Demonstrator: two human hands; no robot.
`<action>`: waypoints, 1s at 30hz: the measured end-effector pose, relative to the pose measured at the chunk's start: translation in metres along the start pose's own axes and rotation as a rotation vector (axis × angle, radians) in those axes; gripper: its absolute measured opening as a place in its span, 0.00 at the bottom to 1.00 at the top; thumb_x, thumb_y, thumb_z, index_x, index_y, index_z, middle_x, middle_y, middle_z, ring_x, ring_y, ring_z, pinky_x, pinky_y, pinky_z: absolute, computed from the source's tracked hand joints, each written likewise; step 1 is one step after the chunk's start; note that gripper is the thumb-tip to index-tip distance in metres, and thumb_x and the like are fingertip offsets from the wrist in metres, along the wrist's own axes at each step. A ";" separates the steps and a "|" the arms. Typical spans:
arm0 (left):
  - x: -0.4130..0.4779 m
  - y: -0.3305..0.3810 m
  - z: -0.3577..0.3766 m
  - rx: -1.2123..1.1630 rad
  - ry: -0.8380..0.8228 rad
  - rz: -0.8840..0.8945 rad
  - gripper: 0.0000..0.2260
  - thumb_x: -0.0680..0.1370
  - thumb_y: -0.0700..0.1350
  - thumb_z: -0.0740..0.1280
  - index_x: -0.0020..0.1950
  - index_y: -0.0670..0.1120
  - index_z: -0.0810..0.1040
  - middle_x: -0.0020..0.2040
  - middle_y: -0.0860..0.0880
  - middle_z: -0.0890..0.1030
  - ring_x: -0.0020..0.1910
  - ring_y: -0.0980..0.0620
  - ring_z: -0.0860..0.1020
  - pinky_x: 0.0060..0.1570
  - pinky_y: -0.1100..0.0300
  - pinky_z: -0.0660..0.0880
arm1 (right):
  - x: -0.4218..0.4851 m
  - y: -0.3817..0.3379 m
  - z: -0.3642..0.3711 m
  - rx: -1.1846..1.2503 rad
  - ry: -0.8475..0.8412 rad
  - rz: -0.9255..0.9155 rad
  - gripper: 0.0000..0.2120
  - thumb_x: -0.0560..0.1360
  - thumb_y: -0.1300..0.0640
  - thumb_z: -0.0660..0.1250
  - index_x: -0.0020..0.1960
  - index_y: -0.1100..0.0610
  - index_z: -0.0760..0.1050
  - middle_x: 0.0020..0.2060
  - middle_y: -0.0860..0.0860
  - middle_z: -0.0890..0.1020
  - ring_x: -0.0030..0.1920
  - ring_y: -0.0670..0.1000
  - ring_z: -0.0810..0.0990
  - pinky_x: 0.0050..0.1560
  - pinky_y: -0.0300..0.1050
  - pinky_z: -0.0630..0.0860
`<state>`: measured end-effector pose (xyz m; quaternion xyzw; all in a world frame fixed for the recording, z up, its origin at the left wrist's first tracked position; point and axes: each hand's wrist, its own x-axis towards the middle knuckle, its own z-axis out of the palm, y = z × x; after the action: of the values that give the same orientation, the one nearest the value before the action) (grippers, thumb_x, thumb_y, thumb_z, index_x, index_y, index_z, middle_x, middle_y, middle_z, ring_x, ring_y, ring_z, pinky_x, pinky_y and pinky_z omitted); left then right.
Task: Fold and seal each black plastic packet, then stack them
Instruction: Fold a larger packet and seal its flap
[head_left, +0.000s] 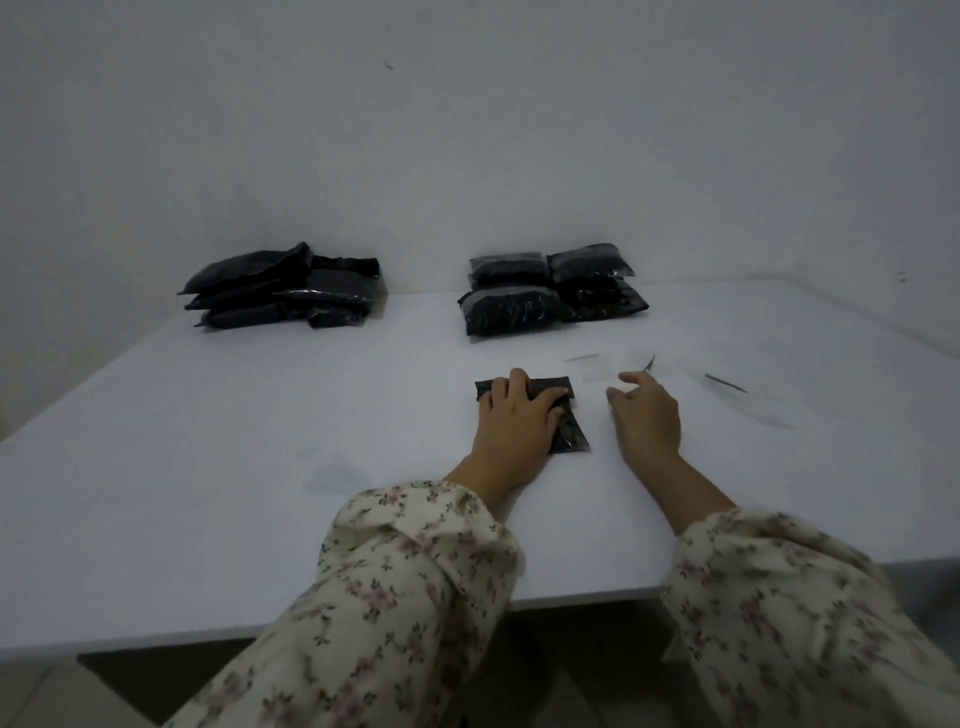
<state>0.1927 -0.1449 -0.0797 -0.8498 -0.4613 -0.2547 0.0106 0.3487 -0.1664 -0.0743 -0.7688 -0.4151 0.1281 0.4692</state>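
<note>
A black plastic packet (569, 434) lies on the white table (260, 467) in front of me, its far end folded over into a band. My left hand (517, 421) rests flat on it, fingers spread over the fold, covering most of it. My right hand (644, 415) hovers just right of the packet with loosely bent fingers, holding nothing. A pile of black packets (285, 288) sits at the far left. Another pile of black packets (550, 288) sits at the far middle.
Thin clear strips (597, 371) and dark slivers (724, 383) lie on the table beyond my right hand. A grey wall stands behind the table. The table's near edge runs just above my floral sleeves.
</note>
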 end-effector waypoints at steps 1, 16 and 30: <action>0.005 0.001 0.003 0.003 0.003 -0.002 0.31 0.75 0.58 0.40 0.66 0.50 0.74 0.54 0.41 0.71 0.51 0.41 0.69 0.54 0.48 0.67 | 0.007 0.001 0.001 -0.047 -0.020 0.019 0.18 0.78 0.53 0.62 0.67 0.56 0.71 0.56 0.57 0.79 0.57 0.58 0.77 0.54 0.49 0.72; 0.029 -0.006 0.016 0.021 0.009 0.105 0.29 0.76 0.57 0.41 0.67 0.52 0.74 0.58 0.46 0.71 0.54 0.45 0.69 0.54 0.53 0.66 | 0.037 -0.010 0.008 0.270 0.037 -0.035 0.03 0.75 0.54 0.68 0.42 0.50 0.78 0.34 0.49 0.74 0.37 0.49 0.73 0.38 0.43 0.68; 0.018 -0.011 -0.018 -0.976 -0.086 -0.360 0.20 0.80 0.59 0.55 0.59 0.45 0.74 0.48 0.57 0.76 0.52 0.56 0.76 0.46 0.71 0.69 | 0.008 -0.028 0.029 -0.254 0.564 -1.082 0.07 0.75 0.58 0.67 0.39 0.57 0.81 0.30 0.51 0.78 0.31 0.53 0.75 0.38 0.45 0.62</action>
<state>0.1848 -0.1294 -0.0585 -0.6726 -0.4276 -0.4030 -0.4498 0.3218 -0.1364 -0.0650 -0.5035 -0.6178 -0.3862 0.4643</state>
